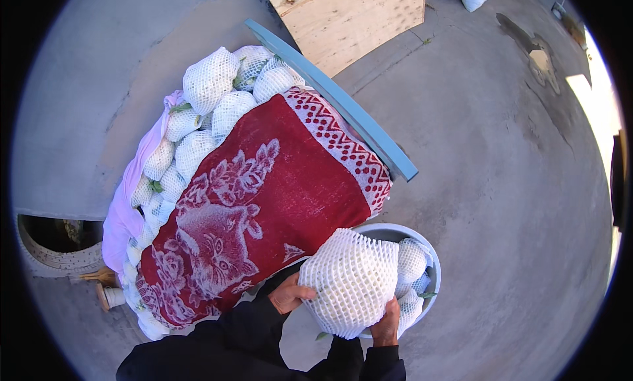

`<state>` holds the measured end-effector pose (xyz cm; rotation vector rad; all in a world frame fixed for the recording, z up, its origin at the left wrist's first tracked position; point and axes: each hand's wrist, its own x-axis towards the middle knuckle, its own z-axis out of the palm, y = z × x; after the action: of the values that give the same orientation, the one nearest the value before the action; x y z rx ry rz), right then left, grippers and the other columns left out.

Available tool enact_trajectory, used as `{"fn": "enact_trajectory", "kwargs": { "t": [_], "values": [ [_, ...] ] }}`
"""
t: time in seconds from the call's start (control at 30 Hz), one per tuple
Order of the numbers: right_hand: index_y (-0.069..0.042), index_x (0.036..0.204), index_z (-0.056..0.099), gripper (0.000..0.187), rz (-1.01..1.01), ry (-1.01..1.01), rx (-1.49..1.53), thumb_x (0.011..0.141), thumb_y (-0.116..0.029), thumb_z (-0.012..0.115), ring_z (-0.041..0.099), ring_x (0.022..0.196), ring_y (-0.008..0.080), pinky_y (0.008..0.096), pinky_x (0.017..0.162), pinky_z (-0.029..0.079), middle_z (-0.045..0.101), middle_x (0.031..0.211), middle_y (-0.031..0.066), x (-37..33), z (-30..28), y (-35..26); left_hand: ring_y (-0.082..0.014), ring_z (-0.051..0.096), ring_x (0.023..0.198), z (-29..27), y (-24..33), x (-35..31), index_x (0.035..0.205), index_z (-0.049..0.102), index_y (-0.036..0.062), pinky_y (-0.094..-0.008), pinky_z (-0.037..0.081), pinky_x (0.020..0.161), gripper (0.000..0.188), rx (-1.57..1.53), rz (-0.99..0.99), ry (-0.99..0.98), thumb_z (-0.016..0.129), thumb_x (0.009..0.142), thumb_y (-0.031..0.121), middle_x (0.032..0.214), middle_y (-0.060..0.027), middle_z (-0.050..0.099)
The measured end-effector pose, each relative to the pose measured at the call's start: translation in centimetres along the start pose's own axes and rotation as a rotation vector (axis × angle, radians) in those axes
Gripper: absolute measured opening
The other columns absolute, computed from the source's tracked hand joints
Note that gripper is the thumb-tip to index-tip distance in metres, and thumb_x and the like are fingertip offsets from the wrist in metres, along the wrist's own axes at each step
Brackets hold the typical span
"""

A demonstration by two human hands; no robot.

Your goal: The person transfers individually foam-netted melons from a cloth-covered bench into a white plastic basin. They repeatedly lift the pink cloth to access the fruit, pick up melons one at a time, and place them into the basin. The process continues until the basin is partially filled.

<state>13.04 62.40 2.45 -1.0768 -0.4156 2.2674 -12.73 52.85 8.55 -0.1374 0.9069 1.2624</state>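
Observation:
Between my two hands is a white foam fruit net [349,282], bulging around something large and round that it hides. My left hand [290,294] grips its left side, the thumb lying on the mesh. On its lower right side my right hand [386,324] is closed around the edge, with some fingers out of sight. Just behind and to the right stands a round grey basin [435,275], partly covered by the net I hold. Inside the basin are several smaller net-wrapped fruits [412,261], with a green leaf showing among them.
A red patterned towel [297,163] covers much of a heap of net-wrapped fruits [211,81]. A pale purple cloth [125,209] edges the heap at left, a blue board [343,110] at right. Beyond are a wooden panel [356,25] and, at left, a round floor opening [62,239].

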Motion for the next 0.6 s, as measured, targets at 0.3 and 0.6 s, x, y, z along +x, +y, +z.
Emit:
{"fn": "enact_trajectory", "kwargs": {
  "t": [0.3,0.6],
  "values": [
    [0.006,0.149,0.034,0.094,0.154,-0.216,-0.085,0.081,-0.041,0.079,0.057,0.129,0.0302,0.0432,0.109,0.046,0.053,0.144,0.0191,8.3,24.8,-0.8,-0.0246,0.06,0.126,-5.4,18.0,-7.7,0.15,0.042,0.0013,-0.0405,0.043,0.11,0.083,-0.16,0.342,0.064,0.077,0.075,0.011,0.138,-0.0121,0.061],
    [-0.005,0.153,0.036,0.069,0.081,-0.388,0.023,0.1,-0.043,0.06,0.055,0.132,0.0304,0.0465,0.111,0.045,0.052,0.149,0.0135,25.2,41.1,2.5,-0.0235,0.057,0.127,-8.6,42.3,-3.1,0.15,0.041,-0.0008,-0.0368,0.04,0.111,0.088,0.303,0.513,0.118,0.078,0.08,0.037,0.14,-0.0121,0.058]
  ]
}}
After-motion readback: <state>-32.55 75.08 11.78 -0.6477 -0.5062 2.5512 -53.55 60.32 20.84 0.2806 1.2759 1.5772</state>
